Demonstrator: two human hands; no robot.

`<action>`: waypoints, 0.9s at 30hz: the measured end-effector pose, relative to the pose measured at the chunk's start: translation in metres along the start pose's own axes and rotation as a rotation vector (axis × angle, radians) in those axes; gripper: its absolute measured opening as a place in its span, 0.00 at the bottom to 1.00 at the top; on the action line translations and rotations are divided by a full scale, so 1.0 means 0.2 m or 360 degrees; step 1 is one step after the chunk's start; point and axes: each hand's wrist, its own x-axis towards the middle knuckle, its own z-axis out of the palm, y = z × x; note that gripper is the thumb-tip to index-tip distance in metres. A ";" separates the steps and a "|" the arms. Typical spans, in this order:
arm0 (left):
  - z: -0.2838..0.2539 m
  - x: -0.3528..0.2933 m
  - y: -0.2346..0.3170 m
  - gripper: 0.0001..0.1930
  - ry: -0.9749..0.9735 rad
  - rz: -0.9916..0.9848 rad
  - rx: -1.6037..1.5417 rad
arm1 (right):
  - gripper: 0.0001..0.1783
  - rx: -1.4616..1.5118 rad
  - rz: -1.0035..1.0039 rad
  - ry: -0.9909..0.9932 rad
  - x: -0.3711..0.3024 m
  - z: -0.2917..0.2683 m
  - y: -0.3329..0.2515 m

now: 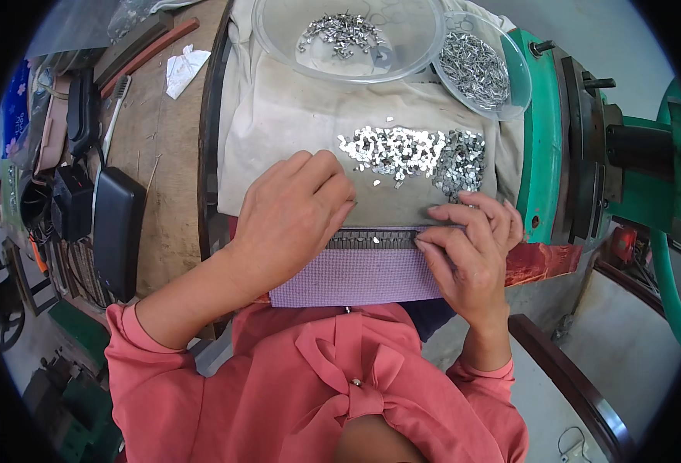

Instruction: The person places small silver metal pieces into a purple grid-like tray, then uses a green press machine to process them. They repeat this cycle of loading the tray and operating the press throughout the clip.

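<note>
A dark slotted metal strip (356, 240) lies across a purple woven cloth (356, 278) in front of me. One small shiny flat piece (376, 240) rests on the strip. Over the strip's left part is my left hand (298, 212), its fingers curled and pressed together; whatever they pinch is hidden. At the right end, my right hand (471, 258) has thumb and index finger close together against the strip, the other fingers bent and raised. Anything between them is too small to make out. Just beyond my hands lies a pile of small shiny flat pieces (402, 153).
At the far side stand a large clear plastic bowl (278, 58) of small metal parts and a smaller clear bowl (522, 96) of pin-like pieces. A green machine (537, 154) borders the right. On the left wooden bench (178, 147) are a toothbrush (116, 108) and a black case (118, 231).
</note>
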 end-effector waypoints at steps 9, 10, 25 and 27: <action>0.00 -0.01 0.00 0.07 0.0019 -0.0040 -0.0085 | 0.07 0.0095 -0.0039 0.0033 0.07 0.01 0.02; 0.00 -0.02 0.00 0.07 0.0016 -0.0043 -0.0082 | 0.08 0.0098 -0.0049 0.0067 0.09 0.03 0.03; -0.01 -0.02 -0.01 0.08 -0.0016 -0.0061 -0.0106 | 0.09 0.0084 -0.0206 -0.0025 0.34 0.13 0.01; 0.00 -0.02 0.00 0.08 -0.0014 -0.0051 -0.0103 | 0.09 0.0080 -0.0196 -0.0024 0.34 0.12 0.01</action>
